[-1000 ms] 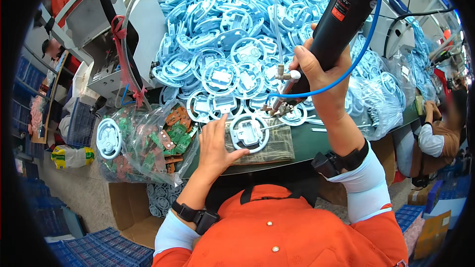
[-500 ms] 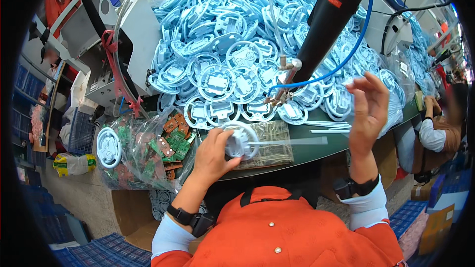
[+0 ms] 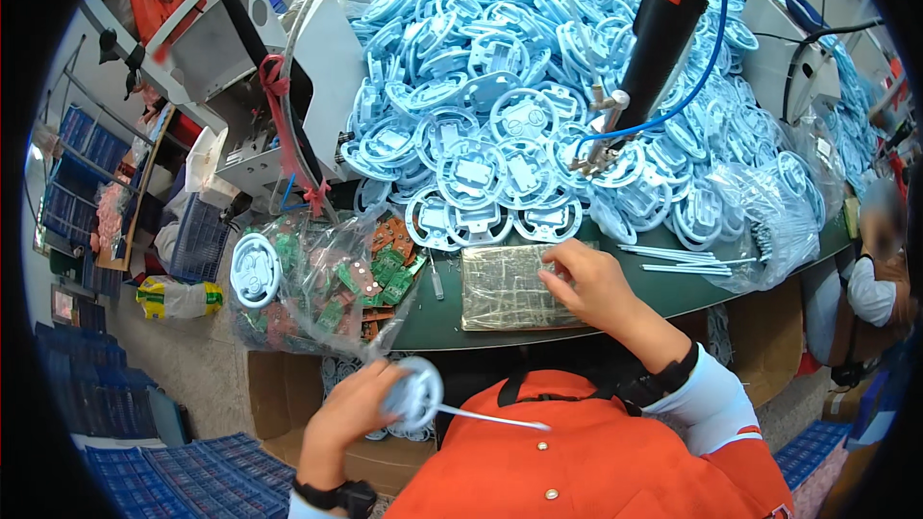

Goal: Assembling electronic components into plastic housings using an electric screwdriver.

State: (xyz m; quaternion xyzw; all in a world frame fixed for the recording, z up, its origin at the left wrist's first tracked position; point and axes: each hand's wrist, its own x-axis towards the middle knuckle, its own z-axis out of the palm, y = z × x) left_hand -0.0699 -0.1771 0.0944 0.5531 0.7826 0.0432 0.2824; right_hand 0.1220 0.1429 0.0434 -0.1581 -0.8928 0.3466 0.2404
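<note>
My left hand (image 3: 348, 411) is low at the left, by my apron, with its fingers closed on the edge of a light blue wheel-shaped plastic part (image 3: 421, 392). A thin white stick (image 3: 500, 417) sticks out of that part to the right. Bent and a little apart, the fingers of my right hand (image 3: 594, 286) are over the right end of a flat block wrapped in clear film (image 3: 510, 290), and nothing shows in them. Whether the fingertips touch the block, I cannot tell.
A big heap of the same light blue parts (image 3: 471, 173) covers the green table. Above it hangs a black cylindrical tool (image 3: 663, 38) with a blue hose. Bagged circuit boards (image 3: 389, 274) lie left, white sticks (image 3: 683, 267) right. A co-worker's sleeve (image 3: 870, 293) shows far right.
My left hand has carried the wheel-shaped part with its stick off the block, down and left toward me. My right hand has come down from its raised place at the right to the block.
</note>
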